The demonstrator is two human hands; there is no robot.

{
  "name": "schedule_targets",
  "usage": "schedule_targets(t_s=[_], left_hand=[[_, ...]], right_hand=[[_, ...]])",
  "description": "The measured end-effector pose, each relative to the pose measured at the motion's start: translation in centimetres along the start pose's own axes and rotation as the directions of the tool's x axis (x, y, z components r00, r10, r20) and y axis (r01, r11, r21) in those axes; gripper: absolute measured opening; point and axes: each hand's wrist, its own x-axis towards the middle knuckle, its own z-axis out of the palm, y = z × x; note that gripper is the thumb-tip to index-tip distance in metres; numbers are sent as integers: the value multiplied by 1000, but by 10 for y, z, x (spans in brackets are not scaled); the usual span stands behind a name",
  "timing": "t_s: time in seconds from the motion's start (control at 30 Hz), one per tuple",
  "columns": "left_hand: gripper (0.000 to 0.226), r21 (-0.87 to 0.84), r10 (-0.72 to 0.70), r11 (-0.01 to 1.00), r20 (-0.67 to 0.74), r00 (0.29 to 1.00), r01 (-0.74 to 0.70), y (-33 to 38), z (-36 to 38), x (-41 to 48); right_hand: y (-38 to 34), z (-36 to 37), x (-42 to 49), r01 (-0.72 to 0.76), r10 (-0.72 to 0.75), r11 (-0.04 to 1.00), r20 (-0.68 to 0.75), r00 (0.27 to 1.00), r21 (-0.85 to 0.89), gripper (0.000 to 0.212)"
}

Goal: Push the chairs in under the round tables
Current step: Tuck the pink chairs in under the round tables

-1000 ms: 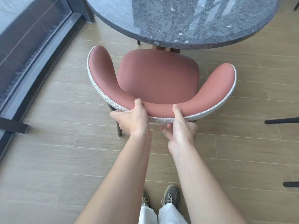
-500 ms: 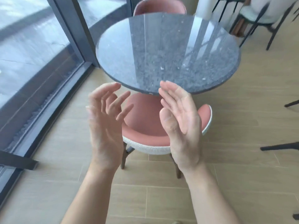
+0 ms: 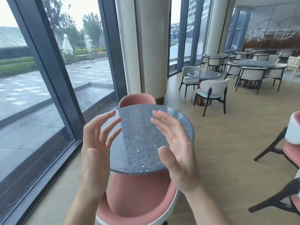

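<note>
Wood-plank floor [image 3: 219,143], glass wall [image 3: 40,95] on our left with a wet terrace outside, two round columns [image 3: 151,46] behind the table. Our round grey stone table [image 3: 141,137] sits dead ahead. Near pink chair [image 3: 138,200] is right below us: front of its seat is under the table edge, white-trimmed back curves round at the bottom of frame. Second pink chair [image 3: 137,99] on the far side, only the top of its back shows above the tabletop, so we can't tell how far in it is. Our left hand [image 3: 95,153] and right hand [image 3: 177,153] are both raised in front of us above the table, palms facing each other, fingers spread wide, holding nothing and touching nothing. Hands are apart, with the tabletop visible between them. At the right edge, part of another pink chair [image 3: 292,143] with white back and dark legs, standing clear on open floor; its table is out of frame. Further right and back: a small grey table [image 3: 204,74] with two cream chairs [image 3: 211,93], the nearer one standing a bit out from it. Behind that, a larger table [image 3: 256,64] ringed by cream chairs, more sets beyond, too small to read.
</note>
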Motion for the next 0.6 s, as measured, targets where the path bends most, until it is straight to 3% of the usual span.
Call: schedule_targets(t_s=[0.4,0.6], left_hand=[[65,53,50,997,-15,999,-49,-63,181,55],[65,85,39,996,-58,998,-34,-100,234,88]], right_hand=[[15,-192,72,52,-51,998,19,999,-19,84],[43,-259,114,44,-45,999,62,997,12,86]])
